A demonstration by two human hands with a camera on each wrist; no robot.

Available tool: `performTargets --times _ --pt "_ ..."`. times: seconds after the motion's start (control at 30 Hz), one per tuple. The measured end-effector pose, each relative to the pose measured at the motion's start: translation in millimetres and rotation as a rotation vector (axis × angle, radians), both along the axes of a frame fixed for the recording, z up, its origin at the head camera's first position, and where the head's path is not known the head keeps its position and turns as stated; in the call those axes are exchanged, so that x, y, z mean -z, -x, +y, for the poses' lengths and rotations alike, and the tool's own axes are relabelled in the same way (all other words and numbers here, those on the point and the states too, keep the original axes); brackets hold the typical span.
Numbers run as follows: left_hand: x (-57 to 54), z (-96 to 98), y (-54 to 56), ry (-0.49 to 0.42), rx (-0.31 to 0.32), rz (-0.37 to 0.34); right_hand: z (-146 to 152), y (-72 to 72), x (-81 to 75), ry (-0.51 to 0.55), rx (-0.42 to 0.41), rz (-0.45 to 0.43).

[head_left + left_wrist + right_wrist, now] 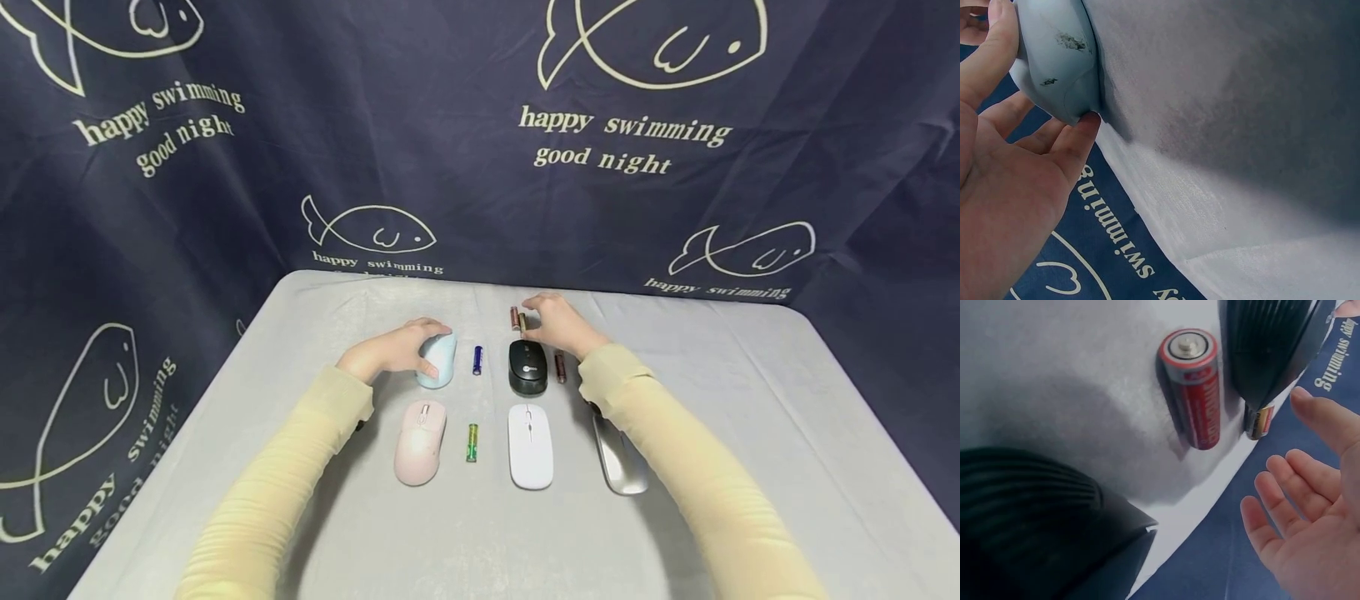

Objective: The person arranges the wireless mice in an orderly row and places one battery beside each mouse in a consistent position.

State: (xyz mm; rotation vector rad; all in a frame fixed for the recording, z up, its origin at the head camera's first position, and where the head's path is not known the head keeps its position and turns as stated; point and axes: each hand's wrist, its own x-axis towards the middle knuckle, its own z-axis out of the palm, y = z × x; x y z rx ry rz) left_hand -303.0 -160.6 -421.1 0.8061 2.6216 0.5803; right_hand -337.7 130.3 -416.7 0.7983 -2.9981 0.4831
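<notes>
My left hand [408,343] grips a light blue mouse [442,362] at the back left, thumb on one side and fingers round the other. Dark scuffs mark this mouse [1063,59] in the left wrist view. My right hand [558,323] is at the back, beside a gold-and-dark battery [523,325] and a red-brown battery [514,317], just behind a black mouse [528,367]. In the right wrist view the right hand's fingers [1282,500] are spread and loosely bent, with nothing between them. A red battery [1197,394] lies beside the black mouse [1269,347].
A blue battery [477,360] and a green battery [472,442] lie mid-table. Nearer stand a pink mouse [420,443], a white mouse [530,447] and a silver mouse [621,457], partly under the right sleeve. A dark fish-print curtain [480,167] hangs behind the grey-covered table [420,542].
</notes>
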Motion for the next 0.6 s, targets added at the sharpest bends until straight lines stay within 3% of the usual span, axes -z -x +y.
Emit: performTargets --times 0.6 --pt "1.0 -0.2 2.0 0.010 -0.004 -0.003 2 16.7 2.0 -0.029 -0.021 -0.111"
